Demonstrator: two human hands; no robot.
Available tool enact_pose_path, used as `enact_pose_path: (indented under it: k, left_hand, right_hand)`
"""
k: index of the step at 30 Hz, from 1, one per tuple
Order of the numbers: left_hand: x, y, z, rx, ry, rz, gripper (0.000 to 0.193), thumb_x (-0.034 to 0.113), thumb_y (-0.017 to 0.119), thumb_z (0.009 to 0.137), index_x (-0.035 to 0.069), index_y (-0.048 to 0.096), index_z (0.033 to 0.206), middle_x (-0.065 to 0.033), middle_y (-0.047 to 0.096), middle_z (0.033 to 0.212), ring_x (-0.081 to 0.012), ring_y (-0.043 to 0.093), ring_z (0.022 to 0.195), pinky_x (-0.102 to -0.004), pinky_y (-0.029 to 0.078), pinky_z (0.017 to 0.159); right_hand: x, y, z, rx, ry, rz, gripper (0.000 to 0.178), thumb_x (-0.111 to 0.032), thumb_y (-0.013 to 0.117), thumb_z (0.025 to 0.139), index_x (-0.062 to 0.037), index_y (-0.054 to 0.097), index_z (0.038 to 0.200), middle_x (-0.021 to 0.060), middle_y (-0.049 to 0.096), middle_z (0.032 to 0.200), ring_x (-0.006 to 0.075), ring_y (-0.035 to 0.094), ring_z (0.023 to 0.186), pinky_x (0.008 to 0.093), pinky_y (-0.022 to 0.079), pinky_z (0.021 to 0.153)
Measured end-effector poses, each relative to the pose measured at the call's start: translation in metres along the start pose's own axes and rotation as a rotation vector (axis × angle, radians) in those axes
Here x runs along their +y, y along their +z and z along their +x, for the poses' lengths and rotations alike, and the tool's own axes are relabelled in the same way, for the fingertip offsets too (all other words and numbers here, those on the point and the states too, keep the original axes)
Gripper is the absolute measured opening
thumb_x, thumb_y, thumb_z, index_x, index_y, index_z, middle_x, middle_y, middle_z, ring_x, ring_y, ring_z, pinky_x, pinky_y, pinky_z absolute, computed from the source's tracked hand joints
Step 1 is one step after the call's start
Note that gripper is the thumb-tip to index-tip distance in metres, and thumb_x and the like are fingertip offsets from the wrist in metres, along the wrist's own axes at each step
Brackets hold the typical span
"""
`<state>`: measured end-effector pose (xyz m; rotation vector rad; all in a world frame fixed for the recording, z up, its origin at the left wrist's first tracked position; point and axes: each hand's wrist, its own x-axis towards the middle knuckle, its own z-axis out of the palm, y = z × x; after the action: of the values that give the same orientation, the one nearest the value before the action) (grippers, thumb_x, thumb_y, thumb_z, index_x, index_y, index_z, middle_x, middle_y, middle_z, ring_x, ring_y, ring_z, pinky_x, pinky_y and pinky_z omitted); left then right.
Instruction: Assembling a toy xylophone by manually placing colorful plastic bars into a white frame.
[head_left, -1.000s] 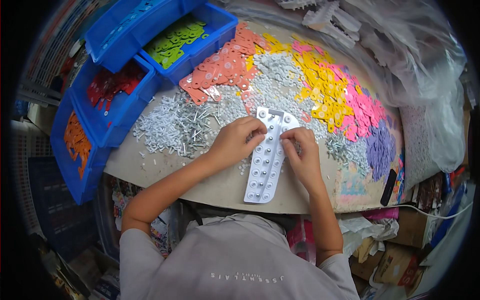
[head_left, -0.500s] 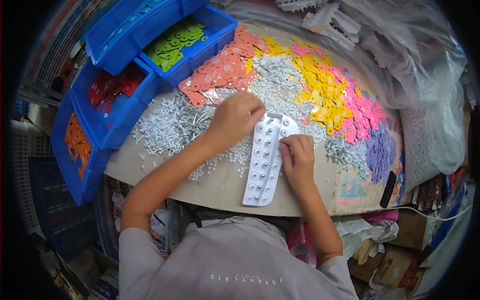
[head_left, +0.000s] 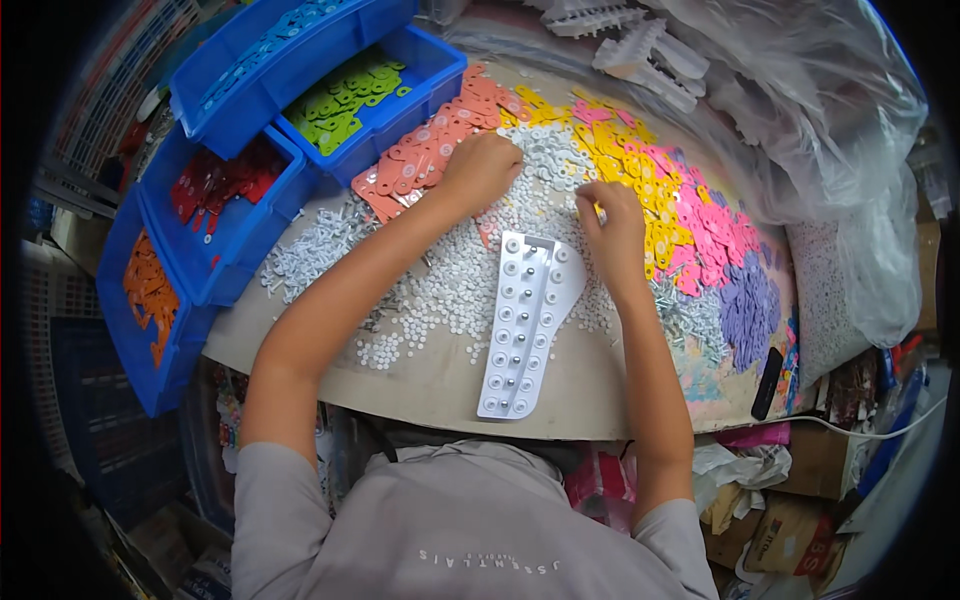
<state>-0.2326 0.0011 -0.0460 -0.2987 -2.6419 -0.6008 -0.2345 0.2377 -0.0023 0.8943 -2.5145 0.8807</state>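
A long white plastic jig (head_left: 526, 325) lies on the table in front of me. White ring-shaped pieces sit in rows along both its sides, and a row of metal pegs runs down its middle channel. Beyond it, my left hand (head_left: 482, 172) is closed over the edge of the salmon flat pieces (head_left: 425, 150) and the pale ring pieces (head_left: 545, 150); its fingertips are mostly hidden. My right hand (head_left: 612, 220) is closed beside the ring pieces and the yellow flat pieces (head_left: 662, 235), thumb and fingers pinched together. What either hand holds is too small or hidden to name. Neither touches the jig.
Blue bins (head_left: 245, 270) at the left hold red, orange, green and blue pieces. White screws (head_left: 315, 255) lie left, small white discs (head_left: 400, 335) nearer me. Pink (head_left: 715, 240) and purple pieces (head_left: 748, 305) spread right, near a black bar (head_left: 768, 385). Plastic sheeting (head_left: 830, 120) hangs over the far right.
Both hands have left the jig's upper end and moved away from me to the piles beyond it. The jig now lies slightly nearer me, with nothing touching it.
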Motion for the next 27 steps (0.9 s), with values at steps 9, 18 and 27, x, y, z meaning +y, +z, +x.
enact_pose_path:
  k: [9,18,27]
  left_hand:
    - [0.049,-0.061,-0.041,-0.073,-0.404,-0.479,0.016,0.015,0.072,0.089,0.001,0.073,0.098,-0.0073,0.075,0.088,-0.0158,0.067,0.077,-0.0305,0.053,0.073]
    - [0.058,-0.090,-0.103,-0.200,-0.548,-0.614,0.012,0.012,0.074,0.088,0.001,0.071,0.092,-0.0056,0.070,0.089,-0.0139,0.063,0.079,-0.0288,0.050,0.072]
    - [0.054,-0.089,-0.121,-0.119,-0.322,-0.525,0.011,0.010,0.074,0.087,0.003,0.071,0.095,-0.0047,0.065,0.091,-0.0157,0.061,0.084,-0.0308,0.049,0.073]
  right_hand:
    - [0.018,0.037,0.023,-0.130,-0.050,-0.108,0.008,-0.005,0.072,0.081,-0.0047,0.070,0.089,0.0141,0.067,0.089,0.0331,0.063,0.089,0.0421,0.049,0.081]
    - [-0.037,-0.024,-0.030,-0.091,0.200,0.238,0.008,-0.002,0.067,0.088,-0.0013,0.067,0.096,0.0111,0.067,0.090,0.0249,0.062,0.090,0.0379,0.049,0.083]
    - [-0.066,-0.057,-0.095,-0.404,0.305,0.419,0.010,-0.005,0.068,0.088,0.0002,0.067,0.097,0.0088,0.065,0.094,0.0226,0.059,0.093,0.0339,0.046,0.086]
